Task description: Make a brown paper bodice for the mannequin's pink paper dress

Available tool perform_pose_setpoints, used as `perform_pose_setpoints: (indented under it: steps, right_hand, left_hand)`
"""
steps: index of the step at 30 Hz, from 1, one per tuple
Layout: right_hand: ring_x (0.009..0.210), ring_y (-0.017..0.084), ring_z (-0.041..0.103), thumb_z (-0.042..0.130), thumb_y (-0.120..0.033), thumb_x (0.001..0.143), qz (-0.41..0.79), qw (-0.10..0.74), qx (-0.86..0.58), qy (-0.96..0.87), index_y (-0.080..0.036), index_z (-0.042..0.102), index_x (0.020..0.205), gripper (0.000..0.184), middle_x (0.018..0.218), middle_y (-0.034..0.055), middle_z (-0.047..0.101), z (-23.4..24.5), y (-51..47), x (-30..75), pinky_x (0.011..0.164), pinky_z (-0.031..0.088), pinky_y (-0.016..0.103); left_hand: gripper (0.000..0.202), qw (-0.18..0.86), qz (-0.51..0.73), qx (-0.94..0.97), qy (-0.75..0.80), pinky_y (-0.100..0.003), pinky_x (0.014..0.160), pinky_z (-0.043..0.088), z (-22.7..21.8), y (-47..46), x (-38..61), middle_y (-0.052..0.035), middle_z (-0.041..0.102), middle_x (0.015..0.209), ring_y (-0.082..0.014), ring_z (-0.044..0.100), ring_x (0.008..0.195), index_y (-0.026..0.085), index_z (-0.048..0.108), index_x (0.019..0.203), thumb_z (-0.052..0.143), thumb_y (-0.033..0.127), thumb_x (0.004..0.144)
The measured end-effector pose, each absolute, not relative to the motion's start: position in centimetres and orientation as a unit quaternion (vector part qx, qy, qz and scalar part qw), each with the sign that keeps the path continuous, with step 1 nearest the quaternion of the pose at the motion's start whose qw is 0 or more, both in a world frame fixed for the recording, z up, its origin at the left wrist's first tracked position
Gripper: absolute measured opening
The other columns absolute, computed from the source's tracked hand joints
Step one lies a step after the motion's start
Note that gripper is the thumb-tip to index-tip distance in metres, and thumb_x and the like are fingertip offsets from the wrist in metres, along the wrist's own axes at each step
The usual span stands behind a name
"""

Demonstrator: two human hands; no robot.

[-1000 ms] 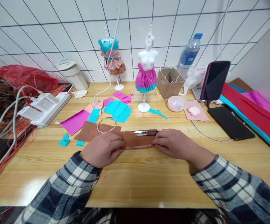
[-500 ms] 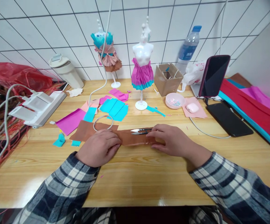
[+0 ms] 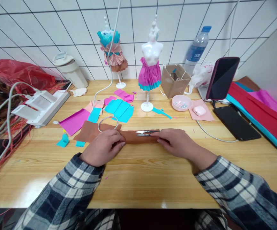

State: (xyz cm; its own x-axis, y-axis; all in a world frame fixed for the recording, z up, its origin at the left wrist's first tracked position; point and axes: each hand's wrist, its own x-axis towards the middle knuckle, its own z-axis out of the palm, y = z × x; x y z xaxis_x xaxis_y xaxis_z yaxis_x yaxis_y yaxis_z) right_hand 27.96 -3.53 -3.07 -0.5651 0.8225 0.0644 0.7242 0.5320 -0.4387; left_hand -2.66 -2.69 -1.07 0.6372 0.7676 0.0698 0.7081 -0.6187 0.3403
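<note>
A long brown crepe paper strip (image 3: 140,138) lies flat across the table between my hands. My left hand (image 3: 105,145) grips its left end, fingers curled and thumb along the lower edge. Over the right end, my right hand (image 3: 174,142) has thumb and fingers closed on the paper. Thread snips (image 3: 144,132) rest on the strip, blades pointing left and handles beside my right fingers. A wider brown paper piece (image 3: 87,132) extends out beyond my left hand, with a thin silver hoop (image 3: 108,117) lying partly on it.
Turquoise paper (image 3: 120,110) and magenta paper (image 3: 75,121) lie at the left. Behind stand a mannequin in a magenta skirt (image 3: 150,73), another dressed mannequin (image 3: 114,51), a cardboard box (image 3: 175,83) and a pink bead dish (image 3: 181,103). Phones (image 3: 236,123) are at right, a power strip (image 3: 42,108) at left.
The strip's lower edge has moved up, so the strip looks narrower and flatter. My right fingers have drawn together on it. The whole view has shifted slightly.
</note>
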Motion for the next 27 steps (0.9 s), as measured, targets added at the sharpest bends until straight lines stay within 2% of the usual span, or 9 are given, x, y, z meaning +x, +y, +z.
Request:
perform_pose_setpoints:
  steps: [4, 12, 17, 27]
  right_hand:
    - [0.103, 0.022, 0.065, 0.046, -0.021, 0.093, 0.204, 0.131, -0.469, -0.849, -0.026, 0.060, 0.121, 0.032, 0.119, 0.0015, 0.069, -2.7, -3.3, 27.4, 0.082, 0.047, 0.034]
    - [0.075, 0.016, 0.062, 0.054, -0.022, 0.086, 0.229, 0.110, -0.531, -0.808, -0.026, 0.061, 0.100, 0.016, 0.086, -0.0026, 0.071, -1.8, -3.3, 26.6, 0.061, 0.036, 0.026]
    - [0.071, 0.014, 0.060, 0.056, -0.021, 0.084, 0.245, 0.123, -0.565, -0.778, -0.026, 0.058, 0.093, 0.010, 0.080, -0.0045, 0.069, -2.0, -3.0, 26.4, 0.057, 0.032, 0.025]
    - [0.067, 0.012, 0.057, 0.060, -0.019, 0.082, 0.247, 0.123, -0.581, -0.766, -0.024, 0.057, 0.092, 0.011, 0.075, -0.0057, 0.066, -1.9, -2.7, 26.0, 0.054, 0.030, 0.024]
  left_hand:
    - [0.025, 0.130, 0.100, 0.882, 0.441, -0.035, 0.080, 0.050, -1.2, -2.6, -2.5, -0.0074, 0.068, 0.089, -0.0213, 0.063, 0.088, 0.019, 0.067, 0.089, 0.048, 0.033, 0.093]
    - [0.030, 0.060, 0.084, 0.867, 0.487, -0.035, 0.072, 0.047, -1.5, -2.8, -2.2, -0.0059, 0.068, 0.081, -0.0217, 0.064, 0.079, 0.019, 0.065, 0.081, 0.047, 0.039, 0.094]
    - [0.028, 0.047, 0.076, 0.865, 0.494, -0.035, 0.073, 0.047, -1.5, -2.8, -1.9, -0.0065, 0.065, 0.082, -0.0221, 0.062, 0.081, 0.019, 0.059, 0.076, 0.048, 0.038, 0.092]
    - [0.022, 0.059, 0.081, 0.859, 0.502, -0.037, 0.079, 0.047, -1.6, -2.7, -1.7, -0.0060, 0.061, 0.084, -0.0239, 0.060, 0.085, 0.019, 0.055, 0.075, 0.053, 0.037, 0.088]
